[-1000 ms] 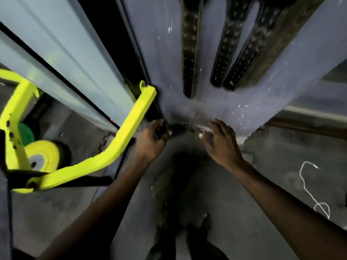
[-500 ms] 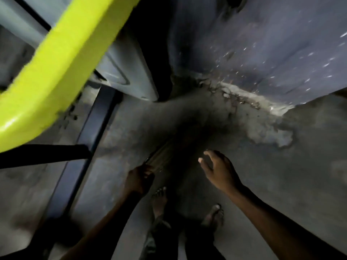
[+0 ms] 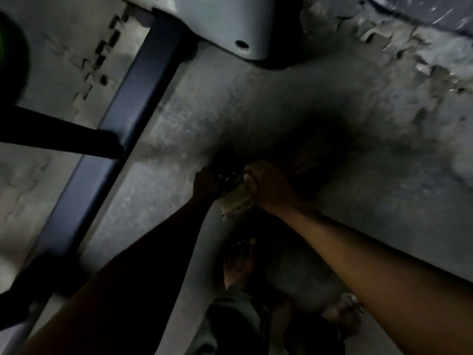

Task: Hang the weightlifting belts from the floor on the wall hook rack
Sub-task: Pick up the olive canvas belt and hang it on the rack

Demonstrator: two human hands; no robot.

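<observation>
— Where's the belt (image 3: 236,198)?
— Down low over the floor (image 3: 384,213), straight ahead of the bare feet (image 3: 239,262), caught between both hands. Only a pale, frayed stretch showing between them; the rest lost in shadow.
— Fingers?
— Right hand (image 3: 268,187) curled shut over the belt from above, knuckles up. Left hand (image 3: 207,184) closed too, apparently on the buckle end, though too dark there to be sure of the metal.
— Long axis?
— Hard to say for certain. Seems to run from the near-left, under the left hand, away to the far-right, past the right hand into the dark patch. A brownish strip just beyond the right knuckles, probably more of the same belt.
— Nearer hand?
— Neither really; side by side, almost touching, both on it. Right hand more squarely on top.
— Room to lift?
— Open above and toward the body. To the left, a dark steel floor beam (image 3: 107,139) of some gym machine, running diagonally, well apart from the hands. Beyond it, a pale machine housing (image 3: 230,24) at the top, also clear. To the far right, peeling paint at the wall base (image 3: 399,47).
— Hook rack?
— Not in view. Straight up first, likely, trailing end kept off the beam, then a turn toward the wall.
</observation>
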